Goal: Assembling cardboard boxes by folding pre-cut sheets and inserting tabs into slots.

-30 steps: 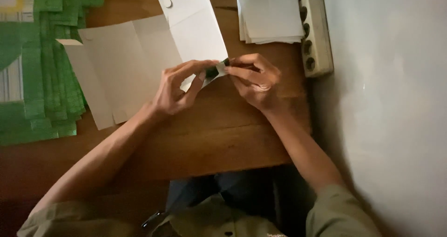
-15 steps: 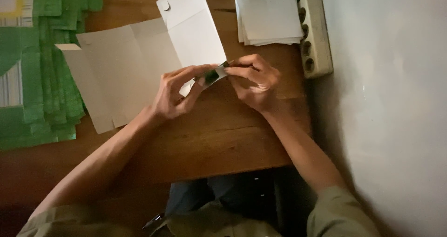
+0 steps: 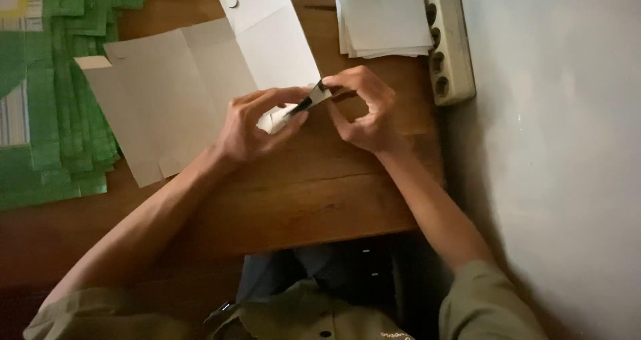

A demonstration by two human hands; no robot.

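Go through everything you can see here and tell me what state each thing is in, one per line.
Flat white card blank: unfolded, lying flat on the wooden table.
Small dark-and-white piece: pinched between both hands, above the blank's lower right corner.
Left hand: fingers closed on the piece.
Right hand: fingers closed on the piece.
White sheet pile: stacked, untouched.
Green cards: fanned in overlapping rows.
Power strip: sockets empty.

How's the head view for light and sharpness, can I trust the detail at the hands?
Head view: dim and warm, darkest along the bottom edge; the wall is brighter, without glare. The left hand and right hand look soft, so the small dark-and-white piece between them can't be identified; the white cardboard sheet reads clearly.
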